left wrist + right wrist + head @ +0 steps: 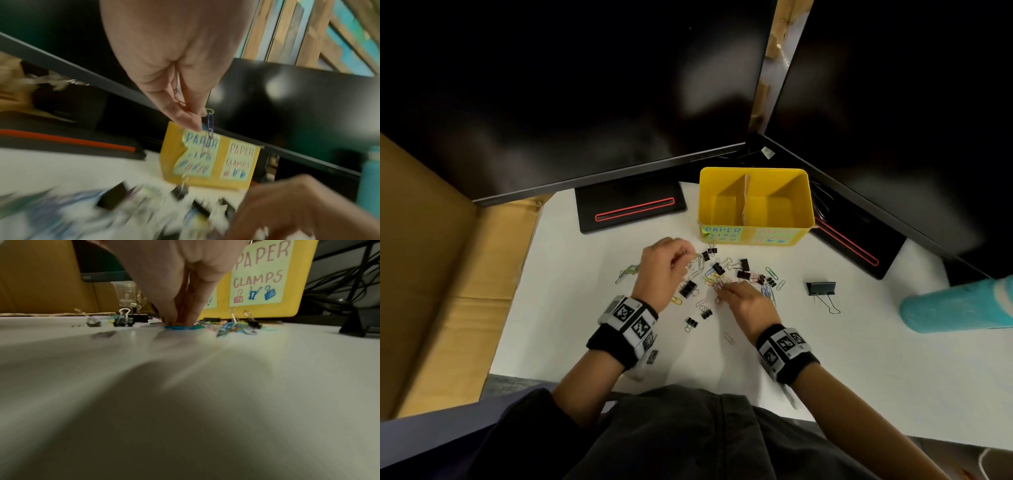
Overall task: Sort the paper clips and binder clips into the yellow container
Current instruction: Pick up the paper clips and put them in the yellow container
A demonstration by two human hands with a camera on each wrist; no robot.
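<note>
The yellow container stands at the back of the white table, split by a cardboard divider; its labels read PAPER CLIPS on the left and PAPER CLAMPS on the right. Coloured paper clips and small black binder clips lie scattered in front of it. My left hand is raised over the pile and pinches a hanging string of paper clips between thumb and fingers. My right hand points down at the table, fingertips gathered and pinching blue and yellow paper clips.
A large black binder clip lies apart to the right. A teal bottle lies at the right edge. Two black monitor stands flank the container under dark screens. Brown cardboard borders the table's left side.
</note>
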